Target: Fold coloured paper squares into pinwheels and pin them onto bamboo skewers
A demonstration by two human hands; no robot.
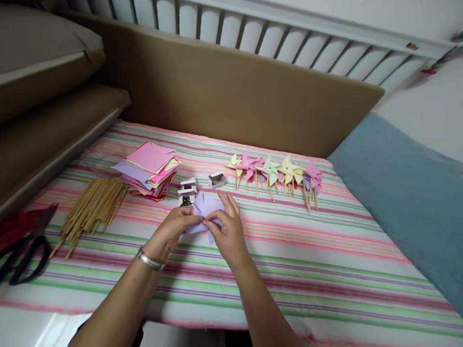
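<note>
A striped cloth [328, 261] covers the table. Far on it, a row of finished pinwheels [276, 173] lies to the right, a stack of coloured paper squares [150, 169] to the left, with a bundle of wooden sticks [92, 207] nearer left. Black scissors [15, 260] sit at the near left edge. At centre, the left hand [170, 232] and right hand [228, 230] both pinch a folded lilac paper [203, 209] just above the cloth, beside small white boxes [187, 191].

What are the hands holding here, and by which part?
Both the left hand and right hand pinch a folded lilac paper at its lower middle.
</note>
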